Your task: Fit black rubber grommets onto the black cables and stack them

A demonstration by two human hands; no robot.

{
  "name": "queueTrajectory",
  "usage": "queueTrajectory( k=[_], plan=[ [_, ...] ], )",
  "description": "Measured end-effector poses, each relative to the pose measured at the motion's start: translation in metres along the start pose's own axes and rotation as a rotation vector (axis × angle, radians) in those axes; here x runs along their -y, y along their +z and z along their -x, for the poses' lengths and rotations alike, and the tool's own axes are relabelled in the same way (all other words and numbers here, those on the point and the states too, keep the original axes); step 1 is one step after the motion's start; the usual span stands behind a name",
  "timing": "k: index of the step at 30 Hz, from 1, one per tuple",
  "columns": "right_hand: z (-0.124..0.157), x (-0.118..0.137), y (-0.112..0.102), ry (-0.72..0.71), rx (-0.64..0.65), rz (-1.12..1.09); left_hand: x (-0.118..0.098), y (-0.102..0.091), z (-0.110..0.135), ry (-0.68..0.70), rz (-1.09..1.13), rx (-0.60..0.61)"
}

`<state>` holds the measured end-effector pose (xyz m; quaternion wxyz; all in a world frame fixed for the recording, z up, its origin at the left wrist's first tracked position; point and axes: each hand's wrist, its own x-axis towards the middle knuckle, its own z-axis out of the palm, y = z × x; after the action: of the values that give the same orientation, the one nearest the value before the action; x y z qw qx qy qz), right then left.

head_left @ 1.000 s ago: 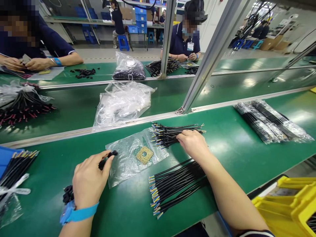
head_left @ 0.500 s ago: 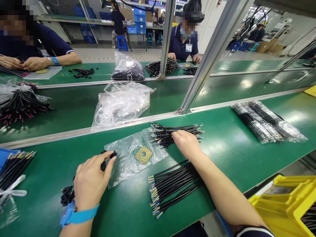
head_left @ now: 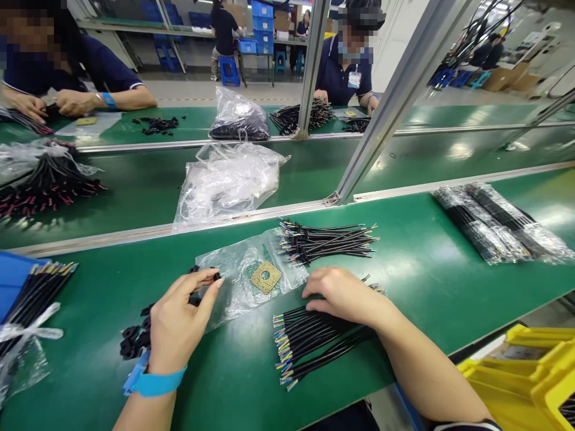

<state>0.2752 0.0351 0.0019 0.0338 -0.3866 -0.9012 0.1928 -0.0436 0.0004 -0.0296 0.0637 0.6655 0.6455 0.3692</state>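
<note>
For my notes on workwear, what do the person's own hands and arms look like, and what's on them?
The left hand and right hand are bare, without gloves, and the forearms are bare too. The left wrist wears a light blue wrist strap with a wider blue fastener. A dark sleeve shows at the bottom edge, past the right arm.

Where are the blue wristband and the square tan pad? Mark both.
blue wristband (head_left: 155, 384), head view, on the strap
square tan pad (head_left: 275, 276), head view, on its face right of the central hole

Left hand (head_left: 179, 320) at lower centre, thumb and fingertips pinched together; right hand (head_left: 344, 296) right of centre, palm down, fingers extended.
</note>
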Motion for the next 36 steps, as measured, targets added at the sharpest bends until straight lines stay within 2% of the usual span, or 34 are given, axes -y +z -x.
queueTrajectory(
  k=[3, 12, 15, 18, 21, 23, 27, 30, 33, 36],
  plan=[
    [-0.003, 0.006, 0.006, -0.053, 0.099, 0.015, -0.001, 0.0, 0.0, 0.012, 0.003, 0.004],
    [-0.006, 0.01, 0.017, -0.09, 0.051, 0.088, -0.003, -0.001, 0.001, 0.063, 0.008, -0.001],
    [-0.007, 0.012, 0.021, -0.072, -0.005, 0.125, -0.003, -0.001, 0.002, 0.056, 0.02, 0.003],
    [-0.013, 0.011, 0.026, 0.0, -0.103, 0.006, -0.004, -0.001, 0.002, 0.045, 0.035, -0.003],
    [-0.019, 0.007, 0.034, 0.008, -0.213, -0.07, -0.006, -0.002, 0.003, 0.028, 0.06, -0.007],
    [-0.023, 0.006, 0.041, 0.002, -0.243, -0.005, -0.008, -0.003, 0.003, 0.026, 0.068, -0.009],
    [-0.025, 0.007, 0.049, 0.038, -0.197, 0.185, -0.01, -0.004, 0.003, 0.029, 0.076, -0.015],
    [-0.024, 0.011, 0.047, 0.055, -0.174, 0.283, -0.01, -0.003, 0.004, 0.013, 0.084, -0.009],
    [-0.022, 0.014, 0.042, 0.047, -0.148, 0.346, -0.009, -0.003, 0.004, -0.054, 0.127, 0.028],
    [-0.02, 0.013, 0.038, 0.005, -0.155, 0.363, -0.008, -0.002, 0.005, -0.177, 0.227, 0.093]
  ],
)
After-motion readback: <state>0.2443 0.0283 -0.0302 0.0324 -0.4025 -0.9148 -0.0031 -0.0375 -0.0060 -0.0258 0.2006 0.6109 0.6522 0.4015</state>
